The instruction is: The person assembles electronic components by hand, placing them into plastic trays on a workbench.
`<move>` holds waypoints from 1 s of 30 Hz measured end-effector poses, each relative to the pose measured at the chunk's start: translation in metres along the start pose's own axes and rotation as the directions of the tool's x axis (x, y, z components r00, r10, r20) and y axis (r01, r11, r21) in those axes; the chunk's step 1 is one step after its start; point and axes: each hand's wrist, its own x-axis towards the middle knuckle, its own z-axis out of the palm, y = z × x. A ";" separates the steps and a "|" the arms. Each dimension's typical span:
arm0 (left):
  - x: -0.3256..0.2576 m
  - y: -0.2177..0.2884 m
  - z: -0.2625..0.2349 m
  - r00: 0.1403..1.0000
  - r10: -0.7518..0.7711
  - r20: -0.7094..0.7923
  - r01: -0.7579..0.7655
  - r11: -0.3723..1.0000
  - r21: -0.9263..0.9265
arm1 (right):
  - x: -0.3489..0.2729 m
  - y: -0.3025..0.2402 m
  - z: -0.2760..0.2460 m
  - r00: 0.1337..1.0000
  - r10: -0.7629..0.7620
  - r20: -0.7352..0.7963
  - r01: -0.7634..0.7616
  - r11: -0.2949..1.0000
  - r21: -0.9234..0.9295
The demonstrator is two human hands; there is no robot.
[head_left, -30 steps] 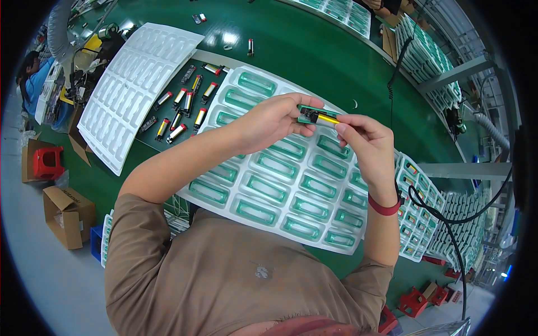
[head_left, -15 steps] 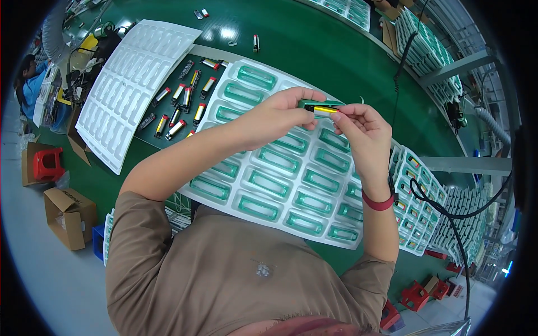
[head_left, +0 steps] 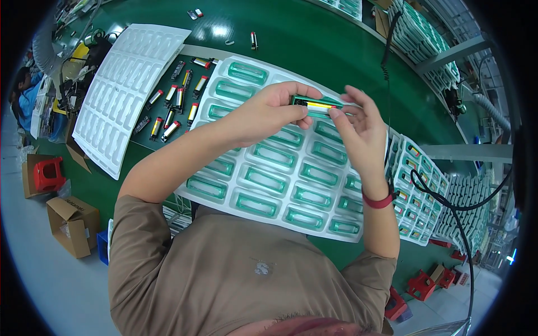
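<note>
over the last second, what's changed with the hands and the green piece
Little. Both hands, left hand and right hand, keep hold of the green holder with its yellow-banded part, shifted slightly up over the white tray. Loose parts and empty tray unchanged.

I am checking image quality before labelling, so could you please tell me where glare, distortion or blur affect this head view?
In the head view, a bright glare patch sits on the green table; fisheye distortion bends the white tray of green inserts and darkens the rim; the left hand, right hand and the green part with a yellow strip between them are sharp.
</note>
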 end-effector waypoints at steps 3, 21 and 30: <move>0.000 0.002 0.003 1.000 0.020 0.002 -0.020 0.991 0.129 | 0.012 -0.002 -0.018 0.898 0.298 0.324 -0.343 0.935 0.090; -0.008 0.025 0.031 0.811 0.449 0.375 -0.539 0.322 0.778 | -0.033 -0.001 -0.032 0.819 -0.537 0.200 0.574 0.766 -0.291; 0.067 0.000 0.087 0.888 0.329 0.322 -0.444 0.426 0.788 | -0.040 0.013 -0.106 0.954 -0.293 -0.058 0.260 0.910 -0.323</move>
